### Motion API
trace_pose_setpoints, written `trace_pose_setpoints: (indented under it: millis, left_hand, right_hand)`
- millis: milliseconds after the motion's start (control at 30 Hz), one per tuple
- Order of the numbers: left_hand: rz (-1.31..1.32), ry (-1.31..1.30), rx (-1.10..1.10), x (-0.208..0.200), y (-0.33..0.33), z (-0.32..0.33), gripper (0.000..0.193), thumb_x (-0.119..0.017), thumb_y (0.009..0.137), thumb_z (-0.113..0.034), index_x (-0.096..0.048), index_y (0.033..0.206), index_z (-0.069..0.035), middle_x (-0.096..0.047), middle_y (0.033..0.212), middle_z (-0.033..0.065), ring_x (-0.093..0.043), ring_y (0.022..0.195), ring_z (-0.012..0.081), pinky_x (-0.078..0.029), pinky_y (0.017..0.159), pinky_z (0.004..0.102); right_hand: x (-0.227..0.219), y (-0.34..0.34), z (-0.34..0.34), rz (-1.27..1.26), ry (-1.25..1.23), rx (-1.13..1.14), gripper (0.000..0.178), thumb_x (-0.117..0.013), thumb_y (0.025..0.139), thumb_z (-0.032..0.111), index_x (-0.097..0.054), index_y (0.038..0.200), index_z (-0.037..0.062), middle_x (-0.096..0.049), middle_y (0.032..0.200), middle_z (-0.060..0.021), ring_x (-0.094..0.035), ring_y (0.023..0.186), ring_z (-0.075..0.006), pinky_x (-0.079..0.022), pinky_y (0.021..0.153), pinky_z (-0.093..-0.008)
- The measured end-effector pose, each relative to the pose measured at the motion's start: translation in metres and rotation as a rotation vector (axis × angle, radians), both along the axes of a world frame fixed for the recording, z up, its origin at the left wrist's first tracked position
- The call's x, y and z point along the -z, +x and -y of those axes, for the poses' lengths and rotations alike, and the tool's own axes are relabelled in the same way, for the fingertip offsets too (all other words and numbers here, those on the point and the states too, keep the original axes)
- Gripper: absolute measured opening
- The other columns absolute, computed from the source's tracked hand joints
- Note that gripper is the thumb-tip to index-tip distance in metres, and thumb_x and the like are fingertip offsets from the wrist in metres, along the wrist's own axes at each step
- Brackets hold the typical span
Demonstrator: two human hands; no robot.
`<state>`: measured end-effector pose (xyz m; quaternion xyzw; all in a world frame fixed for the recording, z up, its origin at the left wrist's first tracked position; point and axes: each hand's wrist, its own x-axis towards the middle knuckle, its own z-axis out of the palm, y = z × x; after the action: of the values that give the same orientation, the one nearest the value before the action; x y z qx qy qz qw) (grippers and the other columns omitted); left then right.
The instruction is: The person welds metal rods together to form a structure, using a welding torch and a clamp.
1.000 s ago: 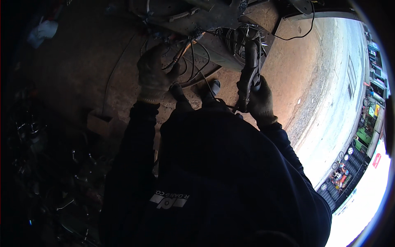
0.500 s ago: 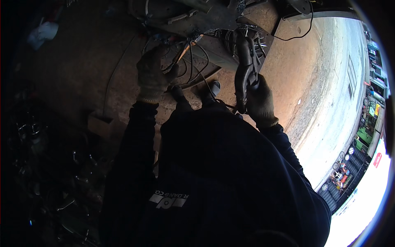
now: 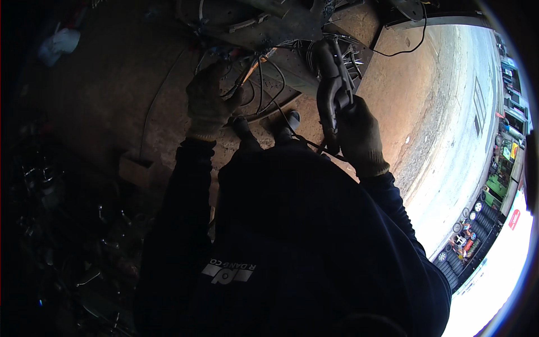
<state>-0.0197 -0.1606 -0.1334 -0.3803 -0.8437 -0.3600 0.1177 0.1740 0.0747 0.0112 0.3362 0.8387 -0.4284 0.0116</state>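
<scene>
My left hand [image 3: 209,101], in a work glove, is raised at the lower left edge of a dark metal assembly [image 3: 255,31]. Its fingers look curled with the thumb apart; shadow hides what they grip. Beside the thumb run an orange bar-like piece [image 3: 247,70] and several loops of dark cable [image 3: 273,73]. My right hand [image 3: 359,132], gloved too, is closed on a dark curved tool [image 3: 327,92] with a rounded body and a narrow strip along its side. The tool's upper end overlaps a bundle of thin rods [image 3: 353,59] beside the assembly.
My shoes [image 3: 289,121] stand on brown ground below the assembly. A cardboard box [image 3: 136,168] sits at left, near a thin cable [image 3: 151,106]. Dark clutter with shiny metal bits [image 3: 106,241] fills the lower left. Bright road [image 3: 449,140] lies to the right, with stacked tires [image 3: 477,236] beyond.
The curved tool has shifted slightly left and up at its top end. My right hand has turned with it and moved a little right. My left hand stays in place.
</scene>
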Motion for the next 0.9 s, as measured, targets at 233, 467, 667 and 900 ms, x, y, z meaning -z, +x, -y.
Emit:
trace_pose_setpoints:
  millis: [233, 467, 667, 900]
  left_hand:
    - [-0.02, -0.025, -0.005, 0.003, 0.001, 0.002, 0.066, -0.08, 0.078, -0.036, -0.055, 0.133, -0.009, -0.065, 0.123, 0.0104, -0.062, 0.114, 0.0295, -0.047, 0.098, 0.0436]
    - [-0.048, -0.018, -0.006, 0.001, 0.001, 0.002, 0.063, -0.077, 0.081, -0.039, -0.056, 0.132, -0.008, -0.065, 0.124, 0.0102, -0.063, 0.113, 0.0301, -0.049, 0.096, 0.0439]
    - [-0.057, -0.069, 0.006, -0.004, 0.002, 0.002, 0.072, -0.081, 0.08, -0.036, -0.051, 0.139, -0.005, -0.062, 0.129, 0.0133, -0.061, 0.115, 0.0328, -0.05, 0.096, 0.0458]
    - [-0.068, -0.089, -0.02, 0.0, 0.003, 0.004, 0.073, -0.08, 0.08, -0.037, -0.051, 0.14, -0.006, -0.062, 0.13, 0.0113, -0.06, 0.117, 0.0311, -0.049, 0.097, 0.0443]
  right_hand:
    - [-0.018, -0.001, 0.001, 0.0, -0.01, -0.017, 0.034, -0.071, 0.089, 0.018, -0.058, 0.116, 0.0015, -0.071, 0.087, -0.0191, -0.074, 0.08, -0.0306, -0.057, 0.07, -0.0391]
    - [-0.009, 0.001, -0.009, -0.026, 0.136, -0.202, 0.031, -0.076, 0.08, 0.016, -0.062, 0.104, 0.0019, -0.062, 0.103, -0.0166, -0.069, 0.085, -0.0293, -0.059, 0.072, -0.0384]
    - [0.001, 0.001, -0.012, -0.063, 0.175, -0.314, 0.03, -0.076, 0.079, 0.017, -0.064, 0.104, 0.0043, -0.059, 0.103, -0.0155, -0.067, 0.086, -0.0286, -0.059, 0.072, -0.0385]
    - [-0.013, -0.004, -0.004, 0.002, -0.067, 0.002, 0.031, -0.07, 0.088, 0.019, -0.06, 0.113, 0.0024, -0.067, 0.097, -0.0184, -0.071, 0.089, -0.0327, -0.058, 0.075, -0.0406]
